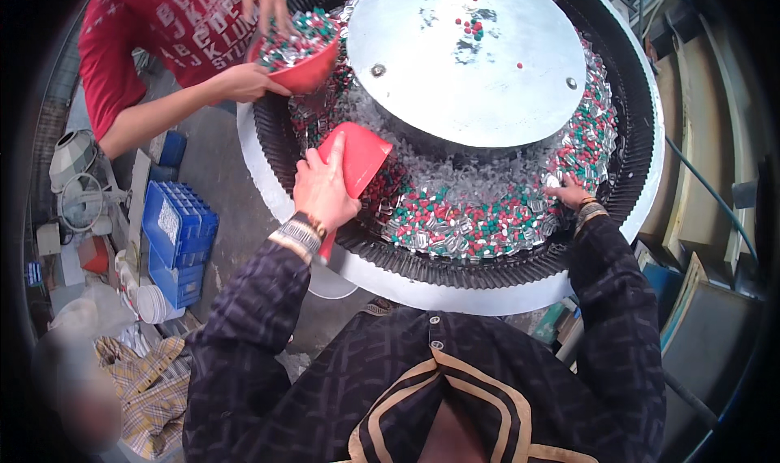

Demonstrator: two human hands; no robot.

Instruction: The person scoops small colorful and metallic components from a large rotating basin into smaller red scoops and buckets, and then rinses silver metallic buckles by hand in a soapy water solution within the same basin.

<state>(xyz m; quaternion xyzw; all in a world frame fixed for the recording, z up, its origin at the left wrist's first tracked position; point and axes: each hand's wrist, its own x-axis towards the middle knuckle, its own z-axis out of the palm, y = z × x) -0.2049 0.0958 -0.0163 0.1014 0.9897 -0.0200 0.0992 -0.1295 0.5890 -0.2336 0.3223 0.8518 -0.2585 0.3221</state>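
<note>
Left hand [327, 193] is clamped on the scoop [366, 156], left of the right hand [570, 193]; that one's at the pieces [467, 219], can't tell if gripping

Single head-worn fisheye view, facing down from close above a round tub [455, 300]

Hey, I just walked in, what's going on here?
Two people are at a big round tub of small red, green, white and silvery pieces. The wearer's left hand holds a red container tilted over it; its inside is hidden. Their right hand is down at the pieces on the right side. Across on the left, a co-worker holds a red bowl filled with similar pieces, the other hand's fingers at its contents.
</note>
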